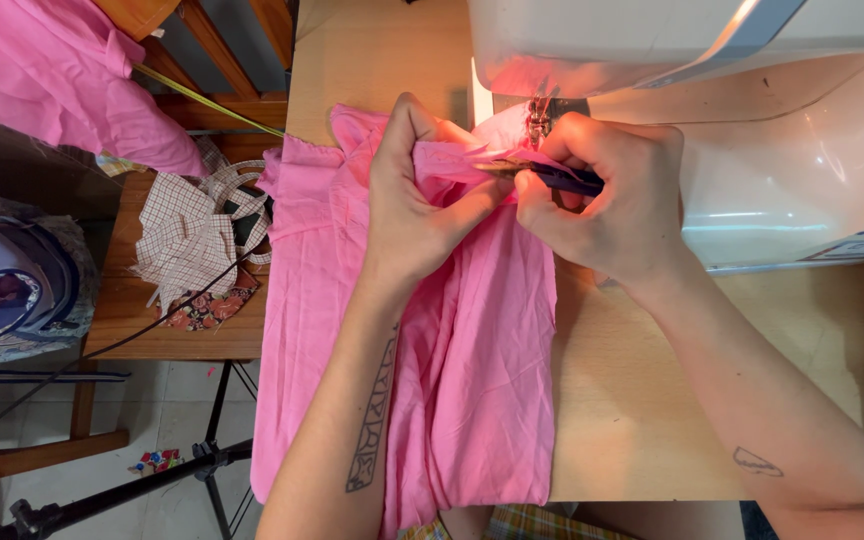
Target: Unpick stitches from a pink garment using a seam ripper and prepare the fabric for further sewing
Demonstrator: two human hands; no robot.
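far left: heap of pink cloth (62, 80), checked scraps (187, 245) on a side bench. pink fabric (452, 350) lies on the wooden table (632, 400), long axis running from the table's near edge up toward the sewing machine (752, 130), top edge by the needle. left hand (417, 200) closed, pinching a fold of the fabric. right hand (617, 195) closed around a dark-handled small tool (562, 178), tip pointing left into the fold; looks like snips, cannot tell. best kept taut, tip shallow, clear of the left fingertips.
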